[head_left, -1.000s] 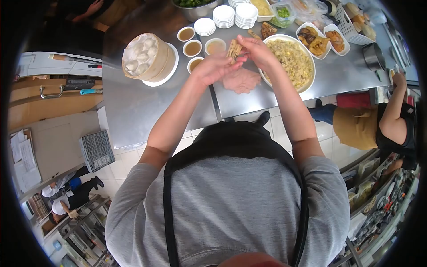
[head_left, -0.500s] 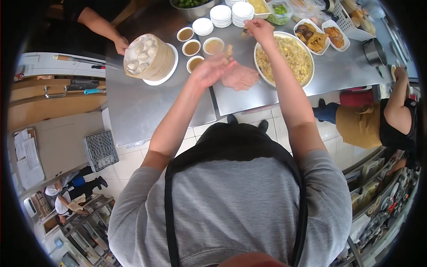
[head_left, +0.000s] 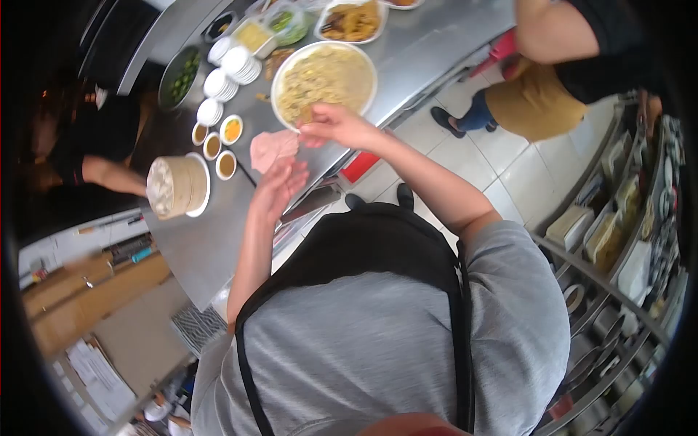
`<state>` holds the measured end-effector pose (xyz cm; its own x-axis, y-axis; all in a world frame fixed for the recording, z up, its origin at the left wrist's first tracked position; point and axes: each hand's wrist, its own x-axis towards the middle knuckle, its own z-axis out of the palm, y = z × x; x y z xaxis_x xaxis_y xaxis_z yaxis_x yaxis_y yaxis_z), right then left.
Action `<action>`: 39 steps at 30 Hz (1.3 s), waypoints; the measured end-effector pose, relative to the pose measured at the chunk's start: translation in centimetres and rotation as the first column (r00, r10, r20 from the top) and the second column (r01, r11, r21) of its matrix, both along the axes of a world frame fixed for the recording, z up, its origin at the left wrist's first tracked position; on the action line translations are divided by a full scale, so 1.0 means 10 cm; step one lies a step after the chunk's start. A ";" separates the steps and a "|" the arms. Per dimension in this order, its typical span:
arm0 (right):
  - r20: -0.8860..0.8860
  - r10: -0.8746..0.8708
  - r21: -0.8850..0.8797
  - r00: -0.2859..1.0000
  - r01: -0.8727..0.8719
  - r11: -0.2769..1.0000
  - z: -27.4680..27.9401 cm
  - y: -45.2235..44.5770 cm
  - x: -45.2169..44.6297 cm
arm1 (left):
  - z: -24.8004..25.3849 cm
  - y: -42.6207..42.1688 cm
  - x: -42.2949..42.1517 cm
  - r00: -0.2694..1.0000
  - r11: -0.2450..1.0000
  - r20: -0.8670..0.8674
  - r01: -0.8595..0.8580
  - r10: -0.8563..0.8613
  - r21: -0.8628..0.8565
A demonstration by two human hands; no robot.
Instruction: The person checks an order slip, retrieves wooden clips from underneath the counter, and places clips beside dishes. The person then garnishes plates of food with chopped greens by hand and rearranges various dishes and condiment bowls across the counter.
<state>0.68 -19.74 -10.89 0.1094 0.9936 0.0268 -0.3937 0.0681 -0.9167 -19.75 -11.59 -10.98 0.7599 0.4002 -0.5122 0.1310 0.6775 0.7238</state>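
A broad grey stainless-steel table (head_left: 411,58) underlies the whole arrangement; on it is set a large round white dish (head_left: 375,81), filled with a yellow-and-brown chopped food mixture (head_left: 331,69); well apart, at the table's other end, a round pale bamboo steamer (head_left: 192,187) is seen tilted by the lens.

The left hand (head_left: 280,183) is held palm upward near the table's edge, its fingers loosely spread and partly blurred; no object can be made out in it. The right hand (head_left: 326,126) is carried across the near rim of the dish, its thumb and fingers drawn together in a pinch; the pale pink irregular sheet (head_left: 269,150), of a material that cannot be told, is laid flat between the dish and four small round white cups (head_left: 226,166).

Smallest, a little brown piece (head_left: 307,113) appears to be gripped at the right fingertips, in line with the dish's near edge; its height above the dish cannot be judged. For good handling, a light, even pinch is best kept, so that the piece is not crumbled; the open palm is best held level and close beneath, as a rest.
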 end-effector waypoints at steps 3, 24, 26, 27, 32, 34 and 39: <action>0.167 -0.270 -0.119 0.948 0.291 0.949 -0.12 -0.74 0.60 | -0.10 -0.35 -0.10 0.979 0.996 -0.193 0.078 -0.067 0.047; 0.657 -0.649 -0.351 0.384 0.917 0.188 -2.39 -1.30 3.39 | -0.61 -1.05 -1.09 0.688 0.976 -0.724 0.121 0.051 0.183; 0.680 -0.684 -0.267 0.262 0.958 0.101 -2.42 -1.14 3.54 | -0.64 -1.06 -1.12 0.665 0.968 -0.746 0.158 0.042 0.195; 0.700 -0.702 -0.185 0.135 0.983 0.005 -2.49 -1.03 3.67 | -0.61 -1.05 -1.15 0.652 0.964 -0.758 0.178 0.034 0.196; 0.759 -0.575 -0.282 0.305 0.950 0.132 -2.86 -0.66 4.30 | -0.67 -1.07 -1.39 0.605 0.952 -0.796 0.228 0.025 0.203; 0.798 -0.539 -0.246 0.270 0.962 0.118 -2.79 -0.71 4.21 | -0.69 -1.08 -1.46 0.589 0.945 -0.808 0.255 0.015 0.204; 0.719 -0.695 0.077 -0.017 0.995 0.056 -2.40 -1.12 3.52 | -0.73 -1.12 -1.62 0.555 0.930 -0.832 0.305 0.001 0.204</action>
<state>35.87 -30.98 -34.92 0.9848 -0.0012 0.1737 0.1603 -0.3794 -0.9112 -35.99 -22.81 -18.28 0.1474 0.5609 -0.8146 0.8394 0.3646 0.4030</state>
